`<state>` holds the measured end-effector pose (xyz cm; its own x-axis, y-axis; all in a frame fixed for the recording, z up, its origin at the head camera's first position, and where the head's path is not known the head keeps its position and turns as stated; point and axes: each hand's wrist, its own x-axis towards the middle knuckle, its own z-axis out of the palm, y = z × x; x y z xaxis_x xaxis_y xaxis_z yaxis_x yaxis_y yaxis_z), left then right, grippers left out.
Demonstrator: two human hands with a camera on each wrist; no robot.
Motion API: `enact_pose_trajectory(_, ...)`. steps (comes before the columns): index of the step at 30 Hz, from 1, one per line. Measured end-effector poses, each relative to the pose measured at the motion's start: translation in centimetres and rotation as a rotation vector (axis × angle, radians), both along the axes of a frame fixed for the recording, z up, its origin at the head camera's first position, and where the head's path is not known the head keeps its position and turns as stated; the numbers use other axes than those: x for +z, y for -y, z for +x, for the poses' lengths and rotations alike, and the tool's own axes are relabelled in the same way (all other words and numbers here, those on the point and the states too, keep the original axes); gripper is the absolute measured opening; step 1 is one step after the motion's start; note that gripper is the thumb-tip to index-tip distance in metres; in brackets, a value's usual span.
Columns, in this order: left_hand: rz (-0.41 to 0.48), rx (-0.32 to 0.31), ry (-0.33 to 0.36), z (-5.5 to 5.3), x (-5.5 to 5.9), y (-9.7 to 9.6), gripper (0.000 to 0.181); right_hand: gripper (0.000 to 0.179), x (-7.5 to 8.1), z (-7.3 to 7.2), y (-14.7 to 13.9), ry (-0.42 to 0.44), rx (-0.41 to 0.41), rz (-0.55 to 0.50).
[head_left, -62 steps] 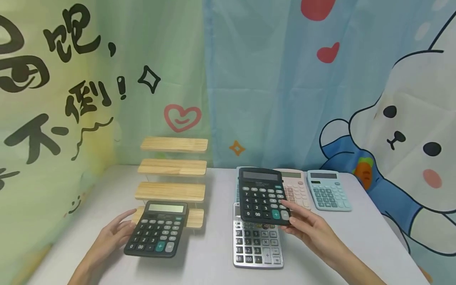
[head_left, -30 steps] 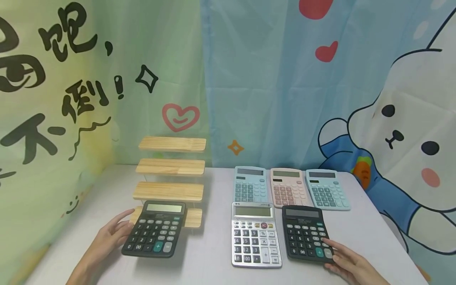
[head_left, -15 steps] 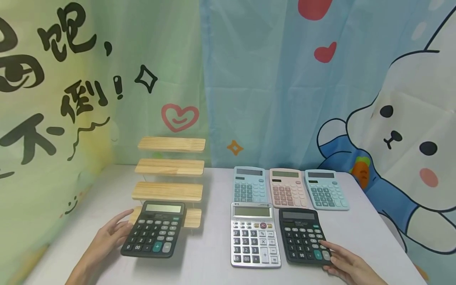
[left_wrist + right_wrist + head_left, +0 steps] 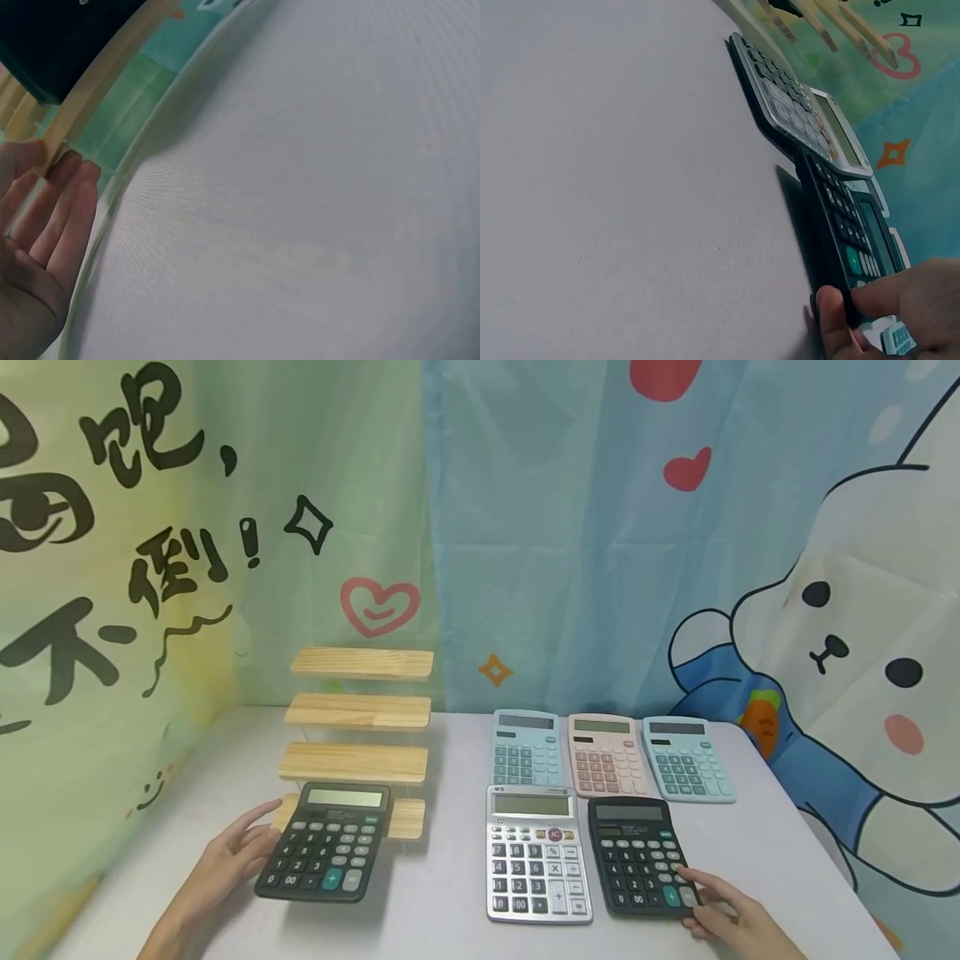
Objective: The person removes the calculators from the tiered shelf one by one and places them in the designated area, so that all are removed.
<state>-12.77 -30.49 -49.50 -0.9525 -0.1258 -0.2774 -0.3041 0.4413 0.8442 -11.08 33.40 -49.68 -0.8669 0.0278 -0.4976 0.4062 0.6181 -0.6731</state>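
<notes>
My right hand pinches the lower right corner of a black calculator with teal and grey keys. In the right wrist view the thumb lies on its top face, with fingers below the edge. A silver calculator lies close along its left side. At the left, a tiered wooden shelf has a second black calculator leaning on its lowest board. My left hand is at that board's left end. The left wrist view shows its thumb and fingers pinching the wooden board.
Behind the silver and black calculators lie a blue calculator, a pink calculator and another blue calculator. They rest near the back of the white table. A printed curtain hangs behind it.
My right hand has carried the black calculator from above the silver one down to the right, setting it beside that one, then shifting it slightly left. The left hand has stayed put.
</notes>
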Motion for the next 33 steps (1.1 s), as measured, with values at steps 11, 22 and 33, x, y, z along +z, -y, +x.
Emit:
enact_pose_trajectory(11,-0.012,0.008,0.017,-0.1,-0.2,0.0,0.079,0.07,-0.1,-0.6,0.7,-0.064,0.146,0.187)
enact_pose_trajectory(22,-0.007,0.003,0.003,-0.1,0.0,0.0,0.077,0.069,-1.2,-0.7,0.5,-0.082,0.126,0.22)
enact_pose_trajectory(33,0.004,0.008,0.003,-0.2,-0.1,0.0,0.078,0.062,1.0,-0.5,0.8,-0.111,0.185,0.375)
